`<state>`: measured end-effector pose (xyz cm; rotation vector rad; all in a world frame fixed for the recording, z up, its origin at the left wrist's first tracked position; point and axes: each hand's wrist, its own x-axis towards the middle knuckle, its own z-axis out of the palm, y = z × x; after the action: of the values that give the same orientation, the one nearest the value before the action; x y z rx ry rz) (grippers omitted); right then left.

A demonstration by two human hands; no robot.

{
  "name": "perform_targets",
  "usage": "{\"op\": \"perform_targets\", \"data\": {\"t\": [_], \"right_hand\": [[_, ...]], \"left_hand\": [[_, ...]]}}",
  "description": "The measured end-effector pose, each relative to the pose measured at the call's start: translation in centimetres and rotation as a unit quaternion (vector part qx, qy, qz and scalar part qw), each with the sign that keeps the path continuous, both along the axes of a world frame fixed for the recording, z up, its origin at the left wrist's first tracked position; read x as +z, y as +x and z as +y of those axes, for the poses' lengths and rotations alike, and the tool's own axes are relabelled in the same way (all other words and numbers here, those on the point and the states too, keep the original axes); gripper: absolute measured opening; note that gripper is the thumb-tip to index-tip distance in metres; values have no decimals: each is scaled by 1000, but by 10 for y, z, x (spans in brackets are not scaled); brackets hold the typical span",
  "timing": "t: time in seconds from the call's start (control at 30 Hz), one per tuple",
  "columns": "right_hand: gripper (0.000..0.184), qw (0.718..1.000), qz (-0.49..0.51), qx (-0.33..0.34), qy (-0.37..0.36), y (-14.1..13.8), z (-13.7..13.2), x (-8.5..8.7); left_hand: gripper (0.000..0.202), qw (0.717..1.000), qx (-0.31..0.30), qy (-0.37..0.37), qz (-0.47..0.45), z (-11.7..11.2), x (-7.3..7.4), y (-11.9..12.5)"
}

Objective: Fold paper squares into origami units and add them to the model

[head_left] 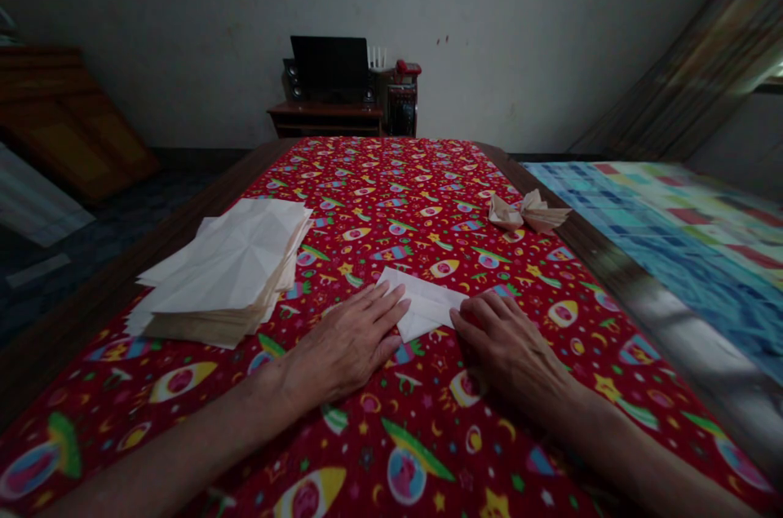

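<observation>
A white folded sheet of paper (422, 304) lies on the red patterned cloth in front of me, with a flap angled toward me. My left hand (360, 326) rests over its left end, fingers stretched out and pressing it down. At the right end, my right hand (498, 330) has its fingers bent and drawn together, with the paper's corner at the fingertips. The thumb of that hand is mostly hidden. To the left sits a thick stack of creased paper sheets (238, 257), white on top and brownish below. Two folded paper pieces (526, 212) stand at the right edge.
The red cloth (391, 183) covers most of a dark wooden table (636, 289). Beyond its far end are a monitor (330, 63) and speakers on a small desk (327, 117). A bed with a blue patterned cover (661, 241) lies to the right, a wooden cabinet (73, 118) to the left.
</observation>
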<state>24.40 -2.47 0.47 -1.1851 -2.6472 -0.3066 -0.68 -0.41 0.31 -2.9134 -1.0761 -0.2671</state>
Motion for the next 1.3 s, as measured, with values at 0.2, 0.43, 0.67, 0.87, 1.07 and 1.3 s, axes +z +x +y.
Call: {"op": "perform_targets", "data": {"t": [0.2, 0.43, 0.67, 0.87, 1.07, 1.3], "right_hand": [[16, 1000, 17, -20, -16, 3, -1, -2], [21, 993, 97, -58, -22, 0, 2, 1], [23, 977, 166, -122, -45, 1, 22, -13], [34, 973, 171, -139, -66, 1, 23, -9], [30, 967, 144, -169, -121, -1, 27, -3], [28, 957, 176, -168, -160, -3, 32, -3]], "left_hand": [[45, 999, 42, 20, -4, -2, -2, -2], [24, 986, 36, 18, -164, 31, -3, -6], [29, 977, 118, -38, -176, 69, -5, -3], [57, 986, 77, -89, -116, 73, -2, -8], [38, 979, 94, -165, -79, 85, 8, 0], [25, 961, 111, -233, -98, 90, 19, 7]]}}
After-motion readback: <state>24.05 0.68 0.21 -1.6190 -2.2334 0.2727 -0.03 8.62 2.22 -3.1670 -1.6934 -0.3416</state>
